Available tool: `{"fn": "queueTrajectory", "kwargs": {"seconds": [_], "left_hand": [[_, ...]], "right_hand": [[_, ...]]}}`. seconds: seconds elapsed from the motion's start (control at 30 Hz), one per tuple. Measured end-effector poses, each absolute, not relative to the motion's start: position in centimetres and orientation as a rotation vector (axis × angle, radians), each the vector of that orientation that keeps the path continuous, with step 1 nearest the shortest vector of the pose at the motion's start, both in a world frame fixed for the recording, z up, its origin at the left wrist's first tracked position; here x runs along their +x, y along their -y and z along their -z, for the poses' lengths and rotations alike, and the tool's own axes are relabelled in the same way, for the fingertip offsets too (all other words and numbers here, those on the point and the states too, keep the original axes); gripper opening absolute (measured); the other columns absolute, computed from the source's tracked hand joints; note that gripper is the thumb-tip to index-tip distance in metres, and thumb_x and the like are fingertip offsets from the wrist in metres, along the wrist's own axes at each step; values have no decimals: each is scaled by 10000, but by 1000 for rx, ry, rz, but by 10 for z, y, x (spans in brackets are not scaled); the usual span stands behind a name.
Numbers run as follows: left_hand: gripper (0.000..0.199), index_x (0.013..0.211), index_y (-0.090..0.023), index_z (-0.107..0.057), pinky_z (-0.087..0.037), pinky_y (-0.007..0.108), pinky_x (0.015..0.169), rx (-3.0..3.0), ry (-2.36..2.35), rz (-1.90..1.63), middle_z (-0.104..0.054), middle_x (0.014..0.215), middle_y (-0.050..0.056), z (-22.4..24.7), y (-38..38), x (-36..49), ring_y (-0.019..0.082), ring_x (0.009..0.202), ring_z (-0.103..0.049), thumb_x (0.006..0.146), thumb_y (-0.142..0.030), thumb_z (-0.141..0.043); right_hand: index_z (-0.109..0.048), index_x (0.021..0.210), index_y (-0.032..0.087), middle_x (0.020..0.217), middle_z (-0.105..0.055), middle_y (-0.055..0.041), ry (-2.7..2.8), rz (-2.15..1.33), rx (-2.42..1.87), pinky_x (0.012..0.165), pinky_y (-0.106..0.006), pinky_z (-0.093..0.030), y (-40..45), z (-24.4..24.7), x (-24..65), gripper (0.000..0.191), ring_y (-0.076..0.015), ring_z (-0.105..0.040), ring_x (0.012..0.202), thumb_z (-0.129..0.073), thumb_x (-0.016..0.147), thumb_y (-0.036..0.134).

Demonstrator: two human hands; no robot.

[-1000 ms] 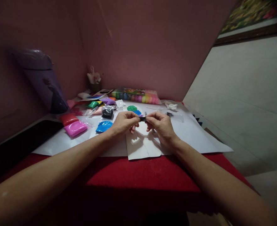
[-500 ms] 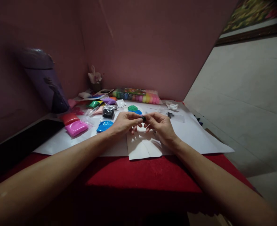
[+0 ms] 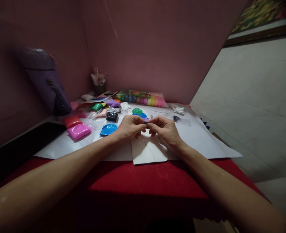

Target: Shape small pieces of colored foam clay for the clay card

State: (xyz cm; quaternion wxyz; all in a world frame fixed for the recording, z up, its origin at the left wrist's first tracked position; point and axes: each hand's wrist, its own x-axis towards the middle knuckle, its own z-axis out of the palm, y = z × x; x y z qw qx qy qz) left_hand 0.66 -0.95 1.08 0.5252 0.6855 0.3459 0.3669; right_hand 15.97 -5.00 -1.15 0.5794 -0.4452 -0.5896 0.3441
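Observation:
My left hand (image 3: 130, 127) and my right hand (image 3: 164, 129) meet above a white card (image 3: 149, 152), fingertips pinching a small black piece (image 3: 146, 122) between them. The piece is mostly covered by the fingers. Just beyond the hands, green clay (image 3: 137, 111) and blue clay (image 3: 141, 115) lie on the card's far part, with a bit of purple beside them. Left of my left hand sit a clear bag of black clay (image 3: 112, 116) and a blue packet (image 3: 108, 129).
Pink (image 3: 79, 131) and red packets (image 3: 72, 121) lie at the left beside a dark flat object (image 3: 28, 139). A long bag of colourful clay (image 3: 141, 98) rests by the wall. Black bits (image 3: 176, 118) and crumpled white material (image 3: 177, 109) are at the right.
The fingertips have shifted slightly left and down around the black piece, and less of it shows. Some purple on the card beyond them is now more visible.

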Motion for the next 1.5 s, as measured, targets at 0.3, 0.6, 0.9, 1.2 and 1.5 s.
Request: {"fn": "queueTrajectory", "kwargs": {"seconds": [0.3, 0.6, 0.9, 1.2, 1.5], "left_hand": [[152, 643, -121, -557, -403, 182, 375, 1565, -828, -866, -591, 498, -12, -9, 7, 8, 59, 363, -486, 757, -44, -623], [47, 708, -102, -623, -413, 182, 379, 1465, -726, -952, -627, 554, 0, -9, 5, 5, 55, 378, -505, 730, -86, -662], [149, 872, -86, -646, -443, 197, 403, 1463, -687, -873, -642, 608, 13, -5, 5, 5, 73, 422, -538, 728, -88, -680], [134, 874, -67, -700, -435, 197, 418, 1551, -745, -850, -652, 668, 38, -10, 10, 4, 64, 445, -514, 772, -129, -640], [70, 767, -85, -680, -418, 182, 435, 1557, -677, -865, -652, 659, 34, -9, 10, 1, 61, 461, -523, 753, -145, -646]], "right_hand": [[-624, 702, 163, 545, -597, 32, 1291, -807, -1043, 434, -232, -454, 48, 11, 159, 165, -93, -535, 433, -714, 717, 300], [-621, 731, 159, 615, -622, 6, 1122, -806, -1082, 434, -229, -491, 47, 9, 161, 163, -91, -532, 488, -725, 700, 280], [-675, 787, 163, 619, -624, 5, 1331, -750, -1039, 450, -235, -484, 46, 15, 161, 168, -101, -551, 512, -706, 761, 326], [-695, 850, 167, 681, -658, -15, 1401, -806, -957, 501, -250, -504, 50, 13, 160, 167, -129, -611, 618, -659, 815, 327], [-678, 832, 175, 690, -665, -2, 1415, -777, -982, 525, -250, -497, 51, 14, 158, 88, -127, -607, 641, -689, 774, 240]]}}
